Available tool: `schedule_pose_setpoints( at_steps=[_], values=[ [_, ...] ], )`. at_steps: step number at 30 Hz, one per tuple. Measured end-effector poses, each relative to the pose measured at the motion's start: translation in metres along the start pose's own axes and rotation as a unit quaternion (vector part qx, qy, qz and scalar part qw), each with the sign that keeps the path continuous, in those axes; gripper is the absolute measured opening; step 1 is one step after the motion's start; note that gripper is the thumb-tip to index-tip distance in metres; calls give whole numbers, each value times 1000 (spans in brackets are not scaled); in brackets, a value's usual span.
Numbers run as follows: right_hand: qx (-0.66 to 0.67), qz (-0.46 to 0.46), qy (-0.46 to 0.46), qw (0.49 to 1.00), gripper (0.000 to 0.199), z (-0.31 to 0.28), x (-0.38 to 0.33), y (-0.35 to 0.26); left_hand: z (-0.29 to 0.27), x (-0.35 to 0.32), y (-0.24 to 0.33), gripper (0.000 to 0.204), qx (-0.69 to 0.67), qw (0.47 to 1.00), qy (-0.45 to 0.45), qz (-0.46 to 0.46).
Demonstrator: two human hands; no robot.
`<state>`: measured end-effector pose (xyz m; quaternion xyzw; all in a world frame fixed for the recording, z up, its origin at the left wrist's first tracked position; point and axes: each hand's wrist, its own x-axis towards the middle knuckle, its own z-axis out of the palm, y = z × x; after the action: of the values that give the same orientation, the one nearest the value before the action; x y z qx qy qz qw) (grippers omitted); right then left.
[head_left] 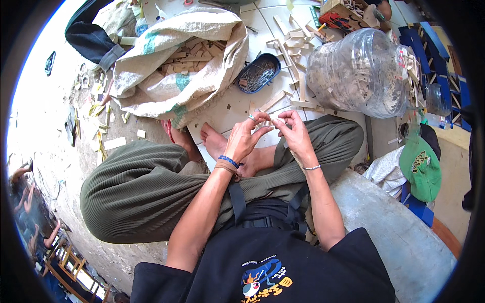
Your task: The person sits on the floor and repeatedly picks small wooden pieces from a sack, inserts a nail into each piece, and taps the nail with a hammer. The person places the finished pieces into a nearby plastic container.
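Above my crossed legs, my left hand (243, 137) and my right hand (296, 137) meet at the fingertips. Both are pinched on a small pale piece (272, 122), mostly covered by the fingers, so its kind cannot be made out. A ring and a blue bracelet are on my left hand and wrist, a silvery bracelet on the right. Just beyond lie pale wooden strips (274, 101) on the tiles. Ahead of my left hand stands a dark blue tray (277, 64) holding a heap of thin metal bits that look like nails.
An open woven sack (146, 83) of wood scraps stands at the far left, beside another person's leg. A large clear plastic bottle (348, 70) with wood bits lies far right. More wooden pieces (295, 38) pile up behind the tray. A green cap (422, 169) is at the right.
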<state>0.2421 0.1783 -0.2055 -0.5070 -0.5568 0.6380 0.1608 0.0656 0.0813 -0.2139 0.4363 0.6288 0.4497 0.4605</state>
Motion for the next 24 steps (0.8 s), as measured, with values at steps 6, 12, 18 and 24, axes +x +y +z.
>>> schedule_pose_setpoints(
  at_steps=[6,12,18,24],
  values=[
    [4,-11,3,1000,33,2,1,-1,0,3,-2,33,-52,999,7,-6],
    [3,-9,-21,1000,25,1,-1,-8,-2,3,0,31,2,1000,19,16],
    [53,21,-40,998,21,2,-3,-8,-2,5,-2,30,53,998,29,21],
    [66,34,-39,997,18,1,-2,-6,-5,5,-1,32,61,998,-1,-28]
  ],
)
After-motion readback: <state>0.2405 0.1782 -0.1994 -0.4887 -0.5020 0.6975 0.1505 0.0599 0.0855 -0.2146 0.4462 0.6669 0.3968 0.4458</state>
